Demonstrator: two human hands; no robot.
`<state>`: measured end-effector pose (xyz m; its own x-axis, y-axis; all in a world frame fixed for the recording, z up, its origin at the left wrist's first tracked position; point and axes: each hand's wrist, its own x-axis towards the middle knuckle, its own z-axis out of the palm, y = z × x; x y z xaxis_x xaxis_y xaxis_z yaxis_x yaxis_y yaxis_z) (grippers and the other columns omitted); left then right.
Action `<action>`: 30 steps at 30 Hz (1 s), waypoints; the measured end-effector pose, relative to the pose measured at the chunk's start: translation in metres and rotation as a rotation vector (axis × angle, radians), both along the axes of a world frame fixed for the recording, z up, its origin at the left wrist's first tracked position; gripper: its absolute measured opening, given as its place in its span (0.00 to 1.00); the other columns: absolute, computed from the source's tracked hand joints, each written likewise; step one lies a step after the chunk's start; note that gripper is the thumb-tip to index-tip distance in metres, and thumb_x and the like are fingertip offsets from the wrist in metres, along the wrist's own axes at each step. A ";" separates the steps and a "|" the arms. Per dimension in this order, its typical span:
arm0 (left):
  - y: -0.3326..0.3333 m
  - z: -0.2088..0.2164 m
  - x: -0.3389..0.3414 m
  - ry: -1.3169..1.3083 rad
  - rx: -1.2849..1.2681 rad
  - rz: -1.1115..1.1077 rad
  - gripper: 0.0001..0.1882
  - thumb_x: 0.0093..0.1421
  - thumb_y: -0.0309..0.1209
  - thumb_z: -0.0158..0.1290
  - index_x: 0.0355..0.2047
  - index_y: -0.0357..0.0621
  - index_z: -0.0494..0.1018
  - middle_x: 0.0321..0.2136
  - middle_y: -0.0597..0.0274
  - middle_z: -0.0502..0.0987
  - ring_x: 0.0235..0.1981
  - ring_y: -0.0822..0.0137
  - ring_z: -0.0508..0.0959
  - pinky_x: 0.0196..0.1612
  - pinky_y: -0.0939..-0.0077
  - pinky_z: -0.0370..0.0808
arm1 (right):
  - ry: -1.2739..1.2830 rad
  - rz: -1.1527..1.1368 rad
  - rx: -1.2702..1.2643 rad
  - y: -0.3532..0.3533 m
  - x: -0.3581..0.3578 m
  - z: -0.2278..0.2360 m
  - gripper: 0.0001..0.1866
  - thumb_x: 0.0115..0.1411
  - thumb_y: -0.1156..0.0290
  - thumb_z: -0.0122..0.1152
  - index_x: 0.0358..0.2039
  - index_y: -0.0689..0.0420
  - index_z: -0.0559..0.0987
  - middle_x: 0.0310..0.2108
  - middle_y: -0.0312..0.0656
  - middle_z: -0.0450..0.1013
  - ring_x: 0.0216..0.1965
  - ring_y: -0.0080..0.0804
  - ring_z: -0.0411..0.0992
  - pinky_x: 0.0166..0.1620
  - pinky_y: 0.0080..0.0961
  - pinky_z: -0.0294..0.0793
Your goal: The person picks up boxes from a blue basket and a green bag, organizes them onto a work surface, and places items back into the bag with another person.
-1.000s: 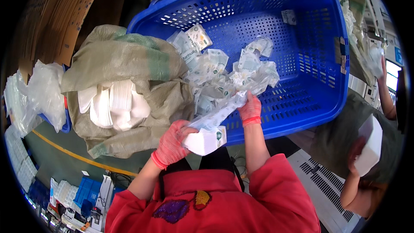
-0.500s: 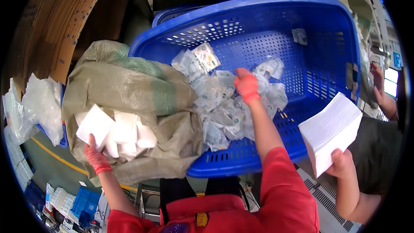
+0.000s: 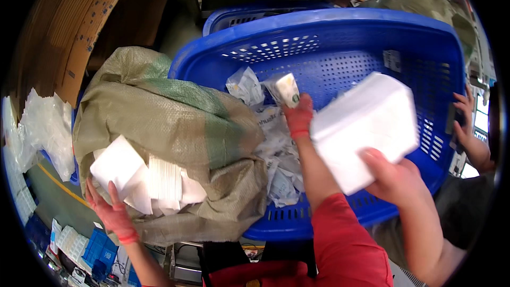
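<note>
On the left, crumpled clear plastic bags (image 3: 49,133) hang nearer than a row of upright brown cardboard sheets (image 3: 79,26). The left hand (image 3: 112,211), in a thin reddish glove, is spread wide, its fingertips at the near edge of a square white stack (image 3: 118,166); whether they touch it is hard to tell. That stack leans at the mouth of a woven olive sack (image 3: 159,111), left of more folded white paper (image 3: 164,180) lying in the opening. To the right sits a big blue perforated basket (image 3: 319,18) with crumpled printed wrappers (image 3: 284,178) in its left part. Over them, the right hand (image 3: 299,116), also gloved, is closed around the near end of a small wrapped packet (image 3: 287,90). Farther right, a co-worker's hand (image 3: 396,178) grips a thick white paper block (image 3: 366,127) in front of the basket; another hand (image 3: 467,117) is at the basket's right end.
</note>
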<state>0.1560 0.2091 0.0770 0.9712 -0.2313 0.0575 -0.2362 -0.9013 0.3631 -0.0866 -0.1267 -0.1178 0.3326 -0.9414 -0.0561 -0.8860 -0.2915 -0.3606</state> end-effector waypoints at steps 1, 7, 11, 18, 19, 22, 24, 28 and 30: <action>-0.023 0.024 -0.017 -0.256 0.099 -0.170 0.23 0.48 0.34 0.50 0.42 0.32 0.62 0.38 0.54 0.67 0.39 0.64 0.67 0.46 0.76 0.59 | -0.047 0.092 0.072 0.014 -0.011 0.031 0.22 0.38 0.58 0.60 0.30 0.58 0.67 0.30 0.49 0.66 0.35 0.43 0.65 0.38 0.30 0.63; -0.075 0.057 -0.120 0.760 -0.320 -0.835 0.41 0.39 0.34 0.59 0.52 0.41 0.50 0.44 0.54 0.63 0.44 0.65 0.66 0.43 0.78 0.63 | -0.110 0.548 0.699 0.109 -0.062 0.228 0.25 0.46 0.58 0.54 0.44 0.55 0.66 0.40 0.40 0.66 0.42 0.33 0.64 0.44 0.23 0.61; -0.043 0.079 -0.142 1.423 -0.515 -0.766 0.39 0.41 0.41 0.57 0.50 0.41 0.52 0.43 0.56 0.65 0.42 0.67 0.68 0.43 0.78 0.63 | -0.223 0.499 1.294 0.159 -0.057 0.304 0.23 0.44 0.59 0.56 0.40 0.56 0.68 0.35 0.43 0.67 0.37 0.38 0.65 0.41 0.25 0.63; 0.064 0.104 -0.067 1.259 -1.150 0.052 0.14 0.48 0.27 0.49 0.36 0.43 0.62 0.34 0.54 0.69 0.37 0.64 0.70 0.39 0.72 0.69 | -0.721 1.044 0.601 0.158 0.036 0.383 0.29 0.42 0.58 0.57 0.44 0.60 0.65 0.46 0.48 0.60 0.45 0.41 0.61 0.48 0.29 0.58; 0.059 0.121 -0.048 1.343 -1.312 0.112 0.14 0.48 0.27 0.49 0.36 0.42 0.62 0.34 0.53 0.69 0.36 0.62 0.70 0.38 0.70 0.70 | -0.731 1.034 0.550 0.166 0.055 0.383 0.31 0.40 0.56 0.58 0.44 0.59 0.65 0.46 0.48 0.60 0.45 0.42 0.61 0.49 0.32 0.57; 0.049 0.115 -0.066 1.092 -1.160 0.028 0.11 0.50 0.32 0.47 0.33 0.41 0.62 0.30 0.55 0.69 0.34 0.64 0.70 0.37 0.73 0.68 | -0.778 1.023 0.434 0.221 0.117 0.361 0.37 0.35 0.50 0.59 0.45 0.58 0.64 0.45 0.47 0.61 0.45 0.44 0.61 0.51 0.39 0.52; 0.028 0.111 -0.072 1.118 -1.282 0.143 0.10 0.52 0.33 0.47 0.31 0.42 0.63 0.26 0.61 0.69 0.28 0.72 0.69 0.32 0.82 0.67 | -0.765 0.982 0.456 0.224 0.125 0.348 0.36 0.36 0.52 0.59 0.45 0.59 0.64 0.45 0.48 0.61 0.46 0.44 0.60 0.51 0.37 0.52; 0.021 0.100 -0.051 1.261 -1.243 0.271 0.09 0.52 0.33 0.47 0.30 0.42 0.64 0.23 0.66 0.68 0.22 0.78 0.68 0.25 0.86 0.66 | -0.757 0.875 0.505 0.220 0.128 0.317 0.33 0.39 0.56 0.58 0.45 0.60 0.64 0.46 0.49 0.60 0.47 0.43 0.59 0.51 0.34 0.53; 0.030 0.100 -0.035 1.275 -1.108 0.297 0.09 0.52 0.34 0.47 0.29 0.42 0.64 0.22 0.65 0.69 0.20 0.77 0.69 0.22 0.85 0.68 | -0.779 0.788 0.486 0.208 0.122 0.318 0.31 0.42 0.59 0.57 0.45 0.62 0.64 0.45 0.49 0.61 0.48 0.42 0.59 0.51 0.33 0.53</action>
<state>0.1215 0.2396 0.1768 0.5255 -0.4346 -0.7314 0.7916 -0.0653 0.6076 0.0353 0.0815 0.1998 0.9077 -0.4012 0.1232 -0.0222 -0.3390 -0.9405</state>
